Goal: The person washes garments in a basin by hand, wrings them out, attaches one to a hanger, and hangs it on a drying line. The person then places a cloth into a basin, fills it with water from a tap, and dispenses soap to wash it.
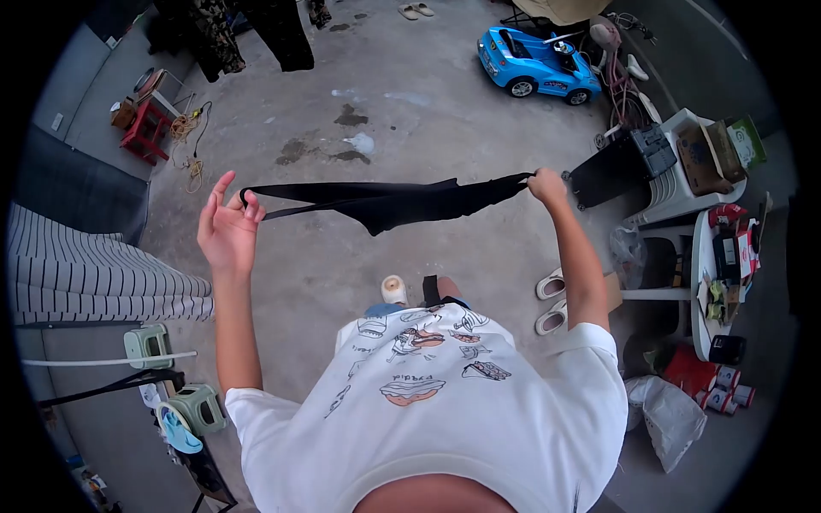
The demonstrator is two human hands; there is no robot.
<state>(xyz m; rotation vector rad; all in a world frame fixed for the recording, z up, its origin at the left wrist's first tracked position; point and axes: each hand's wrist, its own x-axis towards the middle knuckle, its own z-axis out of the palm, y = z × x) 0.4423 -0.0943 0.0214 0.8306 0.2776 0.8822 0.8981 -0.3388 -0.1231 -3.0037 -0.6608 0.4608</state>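
A black cloth [393, 203] is stretched sideways in the air between my two hands, above the grey floor. Its left end forms a strap-like loop hooked round the fingers of my left hand [231, 224], whose palm faces up with some fingers raised. My right hand [547, 184] is closed on the cloth's right end. The lower edge of the cloth sags to a point left of its middle.
A blue toy car [539, 67] stands at the back right. A black case [616, 167] and a cluttered white table [703, 256] are at the right. Striped fabric [103, 269] hangs at the left, near green stools [198, 409]. Dark clothes [274, 30] hang at the top.
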